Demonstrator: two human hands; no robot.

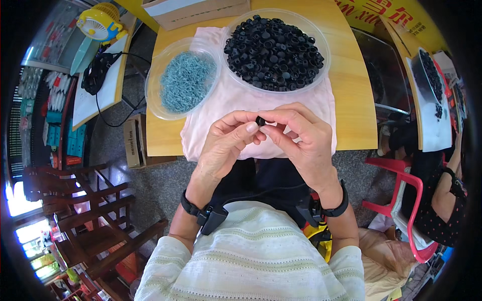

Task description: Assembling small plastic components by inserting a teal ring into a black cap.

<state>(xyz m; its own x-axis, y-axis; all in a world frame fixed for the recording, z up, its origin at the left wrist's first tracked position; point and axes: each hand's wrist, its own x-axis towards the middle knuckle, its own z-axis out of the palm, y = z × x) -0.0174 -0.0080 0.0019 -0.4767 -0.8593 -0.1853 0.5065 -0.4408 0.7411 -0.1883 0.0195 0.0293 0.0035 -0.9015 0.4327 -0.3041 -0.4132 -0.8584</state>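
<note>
My left hand (233, 133) and my right hand (296, 131) meet over the near part of a pink cloth. Between their fingertips they pinch one small black plastic cap (260, 121). Thumb and forefinger of each hand press on it from either side. Whether a screw sits in the cap is too small to see. Beyond my hands stands a round clear tub (327, 50) heaped with black plastic caps (273, 50). To its left, a smaller clear bowl (153, 103) holds many thin blue-grey screws (187, 80).
The pink cloth (201, 138) covers part of the wooden table (354, 100). A cardboard box (196, 12) is at the far edge. Left are a yellow fan (98, 22), a black cable (100, 70) and wooden chairs (95, 215). Another person's arm (447, 195) and a red chair (414, 210) are right.
</note>
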